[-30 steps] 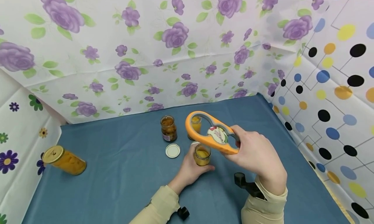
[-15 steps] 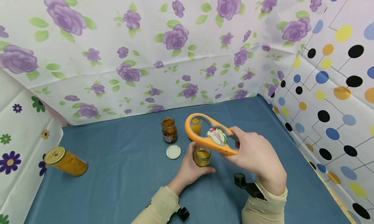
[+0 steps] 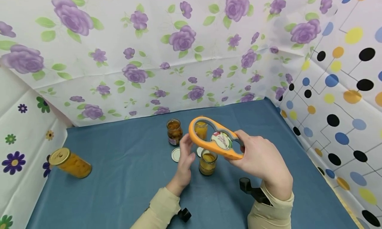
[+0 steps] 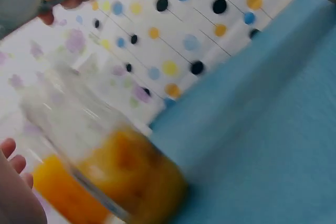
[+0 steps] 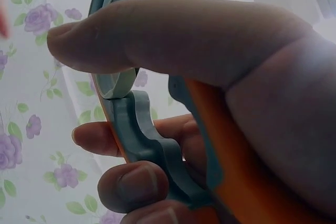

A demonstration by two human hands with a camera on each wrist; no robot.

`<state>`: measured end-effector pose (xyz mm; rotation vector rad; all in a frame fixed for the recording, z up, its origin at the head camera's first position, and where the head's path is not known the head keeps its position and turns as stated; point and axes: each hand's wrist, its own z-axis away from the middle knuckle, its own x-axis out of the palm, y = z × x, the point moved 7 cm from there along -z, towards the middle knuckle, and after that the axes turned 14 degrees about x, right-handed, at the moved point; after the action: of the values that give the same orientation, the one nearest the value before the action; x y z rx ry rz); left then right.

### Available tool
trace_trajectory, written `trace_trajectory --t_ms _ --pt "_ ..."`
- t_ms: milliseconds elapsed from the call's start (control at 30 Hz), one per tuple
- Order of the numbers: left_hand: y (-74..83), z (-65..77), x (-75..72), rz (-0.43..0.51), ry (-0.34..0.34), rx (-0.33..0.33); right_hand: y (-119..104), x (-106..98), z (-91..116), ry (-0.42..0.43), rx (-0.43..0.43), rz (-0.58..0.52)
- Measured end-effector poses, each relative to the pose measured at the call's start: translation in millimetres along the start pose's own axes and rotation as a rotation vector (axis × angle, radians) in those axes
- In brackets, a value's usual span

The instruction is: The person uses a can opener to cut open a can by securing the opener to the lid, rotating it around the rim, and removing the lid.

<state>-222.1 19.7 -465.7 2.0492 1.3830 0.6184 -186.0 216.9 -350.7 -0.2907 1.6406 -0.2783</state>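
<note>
Opener (image 3: 209,144): held tilted in mid-air above the table, near the rim of the jar (image 3: 207,163); long pinched loop, orange shell, probably hard plastic, with a grey scalloped lining.
Printed lid (image 3: 222,141): caught inside the loop, patterned face up; thin round disc with a pale rim.
Right hand (image 3: 259,152): gripping the handle end of the opener, fingers curled round it, thumb across near the lid in the right wrist view.
Left hand (image 3: 184,166): just beside the jar, apart from it, fingers extended, gripping nothing.
Just changed: jar let go by the left hand, which has moved leftward; opener hardly shifted. Probably a sign of unscrewing finished on this jar, with only the lid left to free.
Jar: upright, lidless, unsupported; clear smooth glass, yellowish filling below the rim, blurred in the left wrist view.
Lidded jar (image 3: 71,162): well apart at far left, gold lid on, orange chunks behind glass.
Loose lids: one (image 3: 175,154) partly behind the left hand, another (image 3: 199,151) just behind the jar; both flat, pale.
Dark jar (image 3: 174,132): farther back, lidless, brown rounded pieces.
Yellow jar (image 3: 201,132): beside it, seen through the loop.
Cloth (image 3: 119,176): matt blue, lightly creased.
Wall sheet (image 3: 149,39): purple roses, wrinkled, farthest off.
</note>
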Motion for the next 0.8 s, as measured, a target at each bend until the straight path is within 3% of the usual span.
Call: trace_trajectory --t_ms 167,233,300,433,567,700,800 --pt "52.1 -29.6 -16.7 0.115 0.179 0.03 -5 1 1 0.003 -0.029 -0.008" --pt "66.8 -38.0 -22.5 0.186 0.236 -0.017 -7 1 2 0.006 -0.041 -0.009" --pt "73.2 -41.6 -26.0 0.262 0.268 -0.112 -8 2 3 0.01 -0.047 -0.006" --pt "69.0 -38.7 -25.1 0.43 0.262 -0.328 -12 4 3 0.011 -0.057 0.007" --pt "58.9 -29.3 -14.4 0.613 0.233 -0.489 -16 8 4 0.0 -0.073 0.004" --pt "52.7 -23.8 0.3 0.761 0.223 -0.582 -24 8 5 0.014 -0.105 0.001" --pt "51.7 -22.5 11.4 0.822 0.191 -0.623 -29 7 5 0.025 -0.125 -0.003"
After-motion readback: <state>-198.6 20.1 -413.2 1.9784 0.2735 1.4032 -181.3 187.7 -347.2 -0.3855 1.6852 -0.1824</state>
